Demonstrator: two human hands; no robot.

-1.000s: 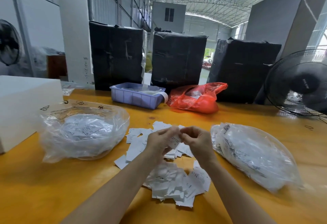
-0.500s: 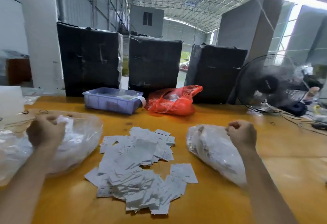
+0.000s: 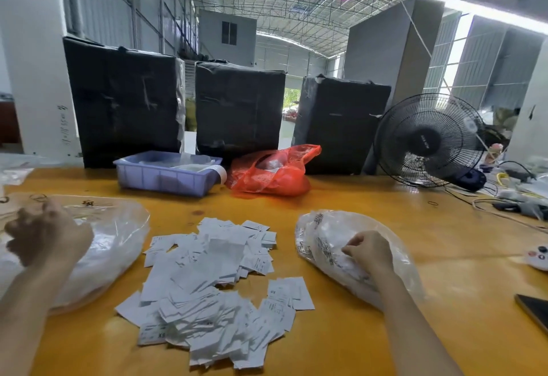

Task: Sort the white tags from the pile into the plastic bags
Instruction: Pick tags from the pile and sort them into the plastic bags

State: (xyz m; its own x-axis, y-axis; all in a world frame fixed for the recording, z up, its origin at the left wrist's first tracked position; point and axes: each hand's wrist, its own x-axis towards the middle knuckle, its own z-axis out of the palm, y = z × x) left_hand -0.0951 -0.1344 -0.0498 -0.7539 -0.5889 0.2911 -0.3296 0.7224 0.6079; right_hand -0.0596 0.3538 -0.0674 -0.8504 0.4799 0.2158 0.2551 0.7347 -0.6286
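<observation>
Left hand: fingers curled, raised over the mouth of the left bag; whether it holds a tag cannot be told
Left bag: clear plastic, lying open on the orange table, partly filled with white tags
Blue tray: shallow plastic bin near the table's far edge, with a roll of tape at its right corner
Black parcels: three tall wrapped bundles stand in a row behind the table
Tag pile: loose heap of white tags in the middle of the table, between the two bags – small print shows on several, and "XS" can be read on a few
Red bag: crumpled, just right of the tray
Right bag: clear plastic with blurred black print, stuffed with tags
Right hand: fingers curled, resting on the right bag – what it pinches cannot be told
Fan: black, at the far right, its hub lettering unreadable
</observation>
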